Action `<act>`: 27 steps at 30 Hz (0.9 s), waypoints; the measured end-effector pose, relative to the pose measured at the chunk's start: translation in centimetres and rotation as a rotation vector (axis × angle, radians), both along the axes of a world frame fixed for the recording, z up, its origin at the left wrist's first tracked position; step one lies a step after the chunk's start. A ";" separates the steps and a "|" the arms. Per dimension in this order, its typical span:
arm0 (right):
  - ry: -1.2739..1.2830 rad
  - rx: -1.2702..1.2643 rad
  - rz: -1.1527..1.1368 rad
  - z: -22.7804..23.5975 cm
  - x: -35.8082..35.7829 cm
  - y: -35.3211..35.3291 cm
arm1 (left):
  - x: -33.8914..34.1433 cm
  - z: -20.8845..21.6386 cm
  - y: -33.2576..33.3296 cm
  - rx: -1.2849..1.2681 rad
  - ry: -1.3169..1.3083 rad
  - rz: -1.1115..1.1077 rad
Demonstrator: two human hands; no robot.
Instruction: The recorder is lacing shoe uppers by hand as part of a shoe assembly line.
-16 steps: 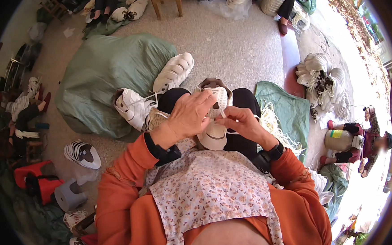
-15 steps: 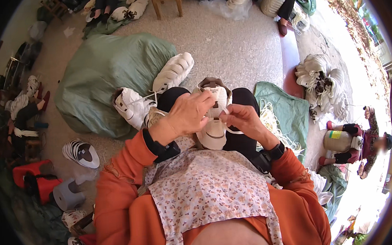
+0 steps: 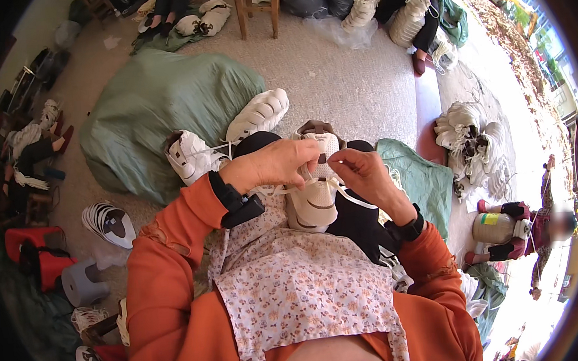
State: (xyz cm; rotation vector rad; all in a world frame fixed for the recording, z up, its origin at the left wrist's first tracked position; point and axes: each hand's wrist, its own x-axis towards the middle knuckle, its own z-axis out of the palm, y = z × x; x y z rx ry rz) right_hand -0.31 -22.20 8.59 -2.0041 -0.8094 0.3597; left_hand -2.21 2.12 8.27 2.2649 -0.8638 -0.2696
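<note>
A cream-white sneaker upper [image 3: 314,209] lies between my knees, its rounded toe toward me and its brown-lined collar away from me. A pale shoelace [image 3: 347,195] crosses it and trails out on both sides. My left hand [image 3: 271,167] is closed at the upper's left edge, thumb and fingers curled against the perforated tongue; whether lace is also in them is hidden. My right hand [image 3: 367,174] makes a pinch just above the right-hand eyelets, at the lace; the fingertips cover most of what they hold.
Left of my knees, another white upper [image 3: 191,156] and a nested row of uppers [image 3: 258,113] rest by a large green sack [image 3: 166,115]. A green cloth [image 3: 421,182] lies to the right, near a bundle of white uppers [image 3: 472,143]. Other people sit around, near a wooden stool [image 3: 257,10].
My right hand has tipped upward, with its pinch higher off the upper. My left fingers have curled in closer to the eyelets. The whole view has shifted slightly.
</note>
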 end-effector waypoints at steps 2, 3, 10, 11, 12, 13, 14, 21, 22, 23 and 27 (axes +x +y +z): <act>0.019 -0.034 0.071 -0.2 0.6 1.5 | -0.1 -0.2 0.2 -0.047 0.015 0.005; -0.046 -0.053 0.135 -0.4 1.0 2.2 | -0.2 -0.2 0.4 -0.073 -0.004 -0.005; 0.224 -0.177 0.381 -0.4 3.3 2.4 | -0.5 -1.4 0.4 -0.157 0.036 0.072; 0.251 -0.178 0.397 -0.3 3.5 2.4 | -0.6 -1.5 0.4 -0.175 0.029 0.080; 0.313 -0.149 0.389 -0.1 3.6 2.3 | -0.6 -1.7 0.4 -0.194 0.022 0.089; 0.375 -0.151 0.369 0.1 3.7 2.2 | -0.7 -1.8 0.3 -0.203 0.008 0.097; 0.434 -0.142 0.366 -0.1 3.5 2.3 | -0.8 -1.9 0.3 -0.211 -0.007 0.105; 0.389 0.085 0.022 -2.1 3.2 1.2 | -0.7 -1.6 -0.2 -0.194 -0.017 0.075; 0.528 0.211 -0.091 -1.3 4.7 -0.1 | -0.6 -1.5 -0.3 -0.169 -0.013 0.081; 0.600 0.514 -0.271 -0.2 6.9 -1.7 | -0.5 -1.4 -0.4 -0.158 -0.009 0.081; 0.746 1.557 -0.512 7.4 13.5 -10.8 | -0.2 -1.3 -1.2 -0.080 0.045 0.118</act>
